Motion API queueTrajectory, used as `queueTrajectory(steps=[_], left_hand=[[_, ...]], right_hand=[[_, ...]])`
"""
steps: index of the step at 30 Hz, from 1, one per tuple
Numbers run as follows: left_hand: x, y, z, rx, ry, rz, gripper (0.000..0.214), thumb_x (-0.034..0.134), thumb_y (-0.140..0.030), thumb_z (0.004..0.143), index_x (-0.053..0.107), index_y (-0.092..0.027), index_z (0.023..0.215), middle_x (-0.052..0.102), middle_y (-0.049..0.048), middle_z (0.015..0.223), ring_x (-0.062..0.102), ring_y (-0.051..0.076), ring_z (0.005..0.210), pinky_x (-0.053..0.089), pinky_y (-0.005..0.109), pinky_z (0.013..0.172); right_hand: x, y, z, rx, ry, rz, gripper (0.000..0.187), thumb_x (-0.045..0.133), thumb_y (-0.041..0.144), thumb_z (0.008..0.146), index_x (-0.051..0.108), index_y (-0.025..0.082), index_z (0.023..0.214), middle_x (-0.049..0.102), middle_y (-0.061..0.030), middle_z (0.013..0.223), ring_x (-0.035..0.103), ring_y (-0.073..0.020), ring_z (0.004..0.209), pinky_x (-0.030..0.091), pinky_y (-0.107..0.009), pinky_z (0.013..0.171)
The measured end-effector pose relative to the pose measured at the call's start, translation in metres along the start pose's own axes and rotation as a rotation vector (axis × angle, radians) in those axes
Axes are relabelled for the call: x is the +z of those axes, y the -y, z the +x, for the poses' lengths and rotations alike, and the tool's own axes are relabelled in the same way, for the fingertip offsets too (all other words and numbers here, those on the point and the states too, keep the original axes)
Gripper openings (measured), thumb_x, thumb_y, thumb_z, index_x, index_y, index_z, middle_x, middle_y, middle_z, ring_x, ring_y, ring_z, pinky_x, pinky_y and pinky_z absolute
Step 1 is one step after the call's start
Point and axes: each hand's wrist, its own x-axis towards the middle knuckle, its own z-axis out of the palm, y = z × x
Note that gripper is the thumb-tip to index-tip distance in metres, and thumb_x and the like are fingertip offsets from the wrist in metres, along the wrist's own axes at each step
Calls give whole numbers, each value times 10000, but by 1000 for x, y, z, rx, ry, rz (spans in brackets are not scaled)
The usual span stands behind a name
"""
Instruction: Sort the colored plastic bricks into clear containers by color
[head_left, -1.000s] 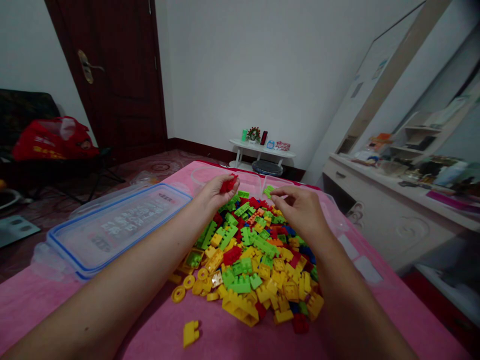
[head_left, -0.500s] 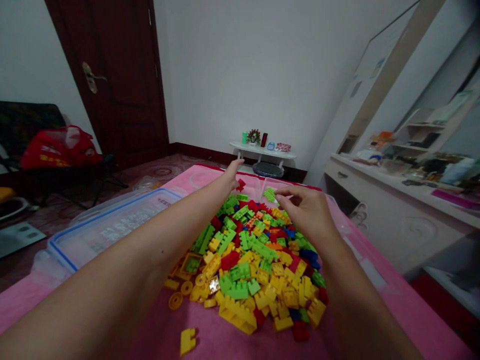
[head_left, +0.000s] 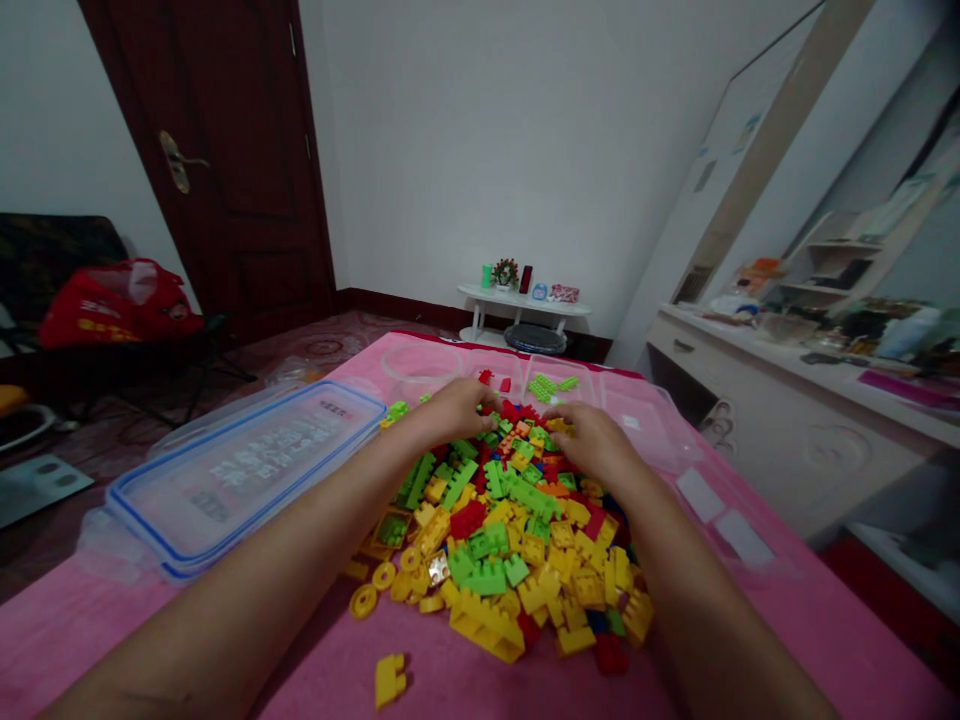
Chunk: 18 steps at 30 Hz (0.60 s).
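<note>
A heap of toy building bricks (head_left: 517, 500) in yellow, green, red, blue and orange lies on the pink cloth. My left hand (head_left: 463, 408) is over the heap's far left part, thumb and fingers apart, with nothing visible between them. My right hand (head_left: 591, 436) reaches the far right part, its thumb and fingers apart around a yellow brick (head_left: 559, 426) in the heap; I cannot see a firm grip. Behind the hands, red bricks (head_left: 505, 384) lie in one clear compartment and green bricks (head_left: 543, 388) in the one beside it.
A clear lid with a blue rim (head_left: 247, 470) lies left of the heap. Another clear container (head_left: 637, 410) stands at the right, with white cards (head_left: 742, 538) nearer me. A single yellow brick (head_left: 390, 680) is near the front. A dresser (head_left: 750, 400) stands to the right.
My left hand has come back from the red compartment to the heap, and a red brick now lies there. My right hand has left the green compartment, where another green piece lies.
</note>
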Motion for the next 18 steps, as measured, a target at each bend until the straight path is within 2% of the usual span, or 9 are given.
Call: queueTrajectory(steps=[4, 8, 11, 15, 18], left_hand=[[-6, -7, -13, 28, 59, 84, 213, 630, -196, 646, 735, -202, 831, 707, 38, 799, 602, 166, 711, 412, 241, 651], [-14, -13, -17, -14, 142, 90, 150, 582, -194, 654, 708, -159, 727, 663, 18, 631, 531, 118, 546, 341, 218, 513], [-16, -14, -18, -16, 170, 77, 110, 582, -183, 632, 681, -149, 667, 638, 12, 587, 507, 109, 516, 321, 219, 494], [-19, -12, -17, 22, 157, 29, 175, 632, -206, 613, 686, -162, 772, 647, 3, 635, 521, 113, 543, 331, 219, 515], [-22, -11, -17, 27, 150, 13, 250, 650, -244, 625, 691, -168, 860, 655, 7, 676, 530, 121, 565, 340, 225, 537]], right_hand=[[8, -10, 0, 30, 90, -73, 420, 589, 160, 705, 634, 208, 1120, 626, -93, 1146, 571, -235, 1054, 413, -324, 893], [9, -7, -2, 53, 15, -95, 456, 514, 109, 729, 597, 191, 1170, 594, -96, 1191, 552, -227, 1078, 404, -317, 909], [13, -2, -3, 35, 39, -117, 503, 514, 101, 732, 557, 187, 1226, 576, -111, 1228, 518, -239, 1124, 396, -330, 922], [17, 1, -5, 65, 87, -181, 495, 532, 145, 737, 556, 191, 1230, 606, -121, 1174, 528, -261, 1104, 414, -340, 869], [10, 4, -5, 115, 102, -210, 445, 589, 248, 730, 599, 243, 1174, 632, -97, 1137, 562, -265, 1051, 431, -332, 781]])
